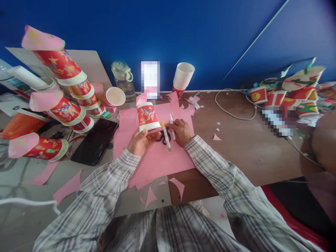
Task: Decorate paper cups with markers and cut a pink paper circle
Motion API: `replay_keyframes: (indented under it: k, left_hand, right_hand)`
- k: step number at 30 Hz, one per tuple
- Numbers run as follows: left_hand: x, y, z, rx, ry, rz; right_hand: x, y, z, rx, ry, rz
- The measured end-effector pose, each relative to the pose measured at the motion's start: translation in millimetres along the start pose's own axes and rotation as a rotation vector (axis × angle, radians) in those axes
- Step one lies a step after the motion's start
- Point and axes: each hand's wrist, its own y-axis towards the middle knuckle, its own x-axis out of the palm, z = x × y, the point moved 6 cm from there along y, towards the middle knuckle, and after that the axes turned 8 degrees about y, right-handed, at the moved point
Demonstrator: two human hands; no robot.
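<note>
My left hand (pixel 141 141) grips a red printed paper cup (pixel 147 117), held upside down by its white rim, with a pink paper piece (pixel 141 99) at its top end. My right hand (pixel 181 132) has its fingers curled on a slim white marker (pixel 173 133), above the pink paper sheet (pixel 157 161). Between the hands lies a second marker (pixel 166 136) with a yellow end and a green end. A dark squiggle (pixel 160 139) shows on the sheet beneath it; whether it is drawn or a cord I cannot tell.
Stacked red cups with pink cone tops (pixel 60 64) and a black phone (pixel 94 141) are left. Behind stand a water bottle (pixel 123 80), a lit screen (pixel 150 78) and stacked white cups (pixel 183 75). Decorated cups (pixel 278 98), a cable (pixel 223 112) and another person's arm (pixel 324 140) are right.
</note>
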Motion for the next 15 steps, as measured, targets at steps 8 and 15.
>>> replay_keyframes:
  k: [8, 15]
  left_hand:
    - [-22.4, 6.5, 14.3, 0.070, -0.006, 0.096]
    - [-37.7, 3.6, 32.3, 0.245, 0.049, 0.297]
  right_hand:
    - [-6.1, 2.2, 10.6, 0.012, 0.247, 0.232]
    - [-24.4, -7.2, 12.7, 0.079, 0.459, 0.425]
